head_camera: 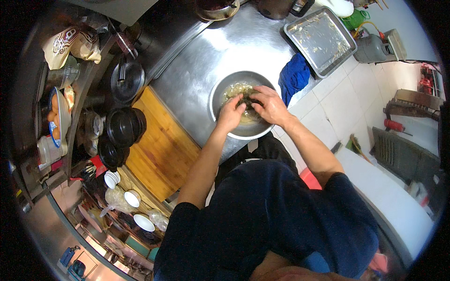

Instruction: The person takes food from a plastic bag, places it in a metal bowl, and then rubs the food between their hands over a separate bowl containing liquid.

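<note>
A round stainless steel bowl (218, 95) stands near the edge of the metal worktop, in front of my body. Pale, wet, glossy food (239, 89), perhaps in liquid, lies in it. Both hands reach inside the bowl. Between them is a dark, wet clump of food (248, 101), too blurred to name more closely. My left hand (230, 114) has its fingertips at the clump's left side. From the right, my right hand (270, 104) curls its fingers over the other side. The hands partly hide the clump and the bowl's contents.
A blue cloth (294, 78) lies right of the bowl, beside a metal tray (320, 40) with pale scraps. To the left are a wooden cutting board (165, 144), black bowls (123, 127) and a shelf with a dish of eggs (60, 116). A gas cylinder (371, 49) stands far right.
</note>
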{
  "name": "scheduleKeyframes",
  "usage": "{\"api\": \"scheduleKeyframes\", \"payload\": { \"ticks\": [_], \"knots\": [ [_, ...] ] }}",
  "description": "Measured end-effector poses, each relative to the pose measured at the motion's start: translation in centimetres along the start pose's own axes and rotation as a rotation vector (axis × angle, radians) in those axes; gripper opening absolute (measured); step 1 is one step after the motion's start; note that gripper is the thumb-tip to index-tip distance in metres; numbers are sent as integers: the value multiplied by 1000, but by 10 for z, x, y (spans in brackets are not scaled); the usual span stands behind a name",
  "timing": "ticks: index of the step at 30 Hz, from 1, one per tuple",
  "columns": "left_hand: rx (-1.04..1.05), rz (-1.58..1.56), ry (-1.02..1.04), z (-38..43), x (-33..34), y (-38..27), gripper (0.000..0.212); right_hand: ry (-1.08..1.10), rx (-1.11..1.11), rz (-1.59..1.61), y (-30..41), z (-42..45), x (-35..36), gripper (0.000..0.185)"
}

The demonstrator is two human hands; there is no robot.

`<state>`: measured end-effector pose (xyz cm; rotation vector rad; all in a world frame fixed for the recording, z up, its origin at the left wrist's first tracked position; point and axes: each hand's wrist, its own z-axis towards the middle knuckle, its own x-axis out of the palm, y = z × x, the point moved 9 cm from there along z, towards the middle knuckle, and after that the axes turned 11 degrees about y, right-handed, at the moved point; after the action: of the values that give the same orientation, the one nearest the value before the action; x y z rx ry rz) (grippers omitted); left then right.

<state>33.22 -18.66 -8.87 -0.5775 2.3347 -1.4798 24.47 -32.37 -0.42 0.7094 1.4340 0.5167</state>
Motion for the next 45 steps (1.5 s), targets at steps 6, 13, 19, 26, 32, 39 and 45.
{"api": "scheduleKeyframes", "payload": {
  "ticks": [6, 13, 19, 26, 32, 39, 45],
  "knots": [
    [-220, 480, -189, -36, -20, -16, 38, 77, 518, 50, -32, -11, 11, 36],
    [-129, 487, -255, 15, -24, 21, 30, 280, 423, 112, -38, 33, 65, 29],
    [-105, -75, -127, -5, -8, -2, 19, 260, 377, 365, -20, 12, -6, 23],
    [-187, 434, -112, -27, 9, -1, 30, 227, 436, -99, -36, -11, 12, 44],
    [-524, -182, -18, -23, 25, 37, 64, 252, 592, -125, -49, -3, 61, 53],
    [-548, -942, 5, -32, 42, 70, 60, 188, 329, 289, 15, 2, 48, 29],
    [-424, -1012, -58, -60, 35, 36, 52, 105, 216, 377, 23, 3, 26, 35]
  ]
}}
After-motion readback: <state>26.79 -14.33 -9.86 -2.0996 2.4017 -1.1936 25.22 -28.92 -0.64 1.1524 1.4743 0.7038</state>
